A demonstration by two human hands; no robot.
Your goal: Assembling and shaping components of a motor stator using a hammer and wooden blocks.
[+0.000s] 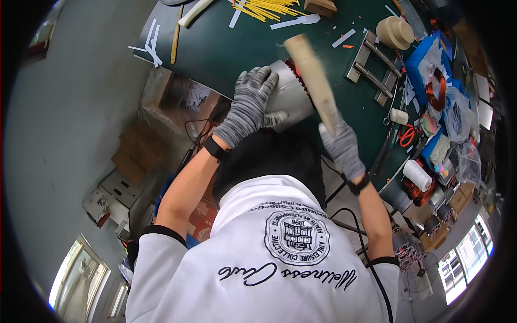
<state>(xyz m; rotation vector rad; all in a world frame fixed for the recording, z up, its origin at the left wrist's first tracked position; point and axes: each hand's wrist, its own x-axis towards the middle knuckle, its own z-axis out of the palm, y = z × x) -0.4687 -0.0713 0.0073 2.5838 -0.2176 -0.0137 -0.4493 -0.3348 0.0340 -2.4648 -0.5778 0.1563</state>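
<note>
A grey metal motor stator (289, 99) lies on its side at the near edge of the green table (210, 40), with red-brown copper windings (291, 67) showing at its right end. My left hand (250, 102), in a grey knitted glove, grips the stator's outer wall from the left, thumb and fingers apart around it. In my gloved right hand (343, 148) is a thick, pale beige beating stick (312, 75), its fingers wrapped about the lower end. The stick slants up and left, slightly blurred, in front of the windings; whether it touches them I cannot tell.
Yellow strips (264, 8) and white paper slips lie at the far side. On the right are a metal frame with two bars (377, 70), a beige stepped cylinder (395, 33), red-handled scissors (406, 135), thread spools (417, 175) and blue bins (425, 59). Cardboard boxes (141, 151) stand lower left.
</note>
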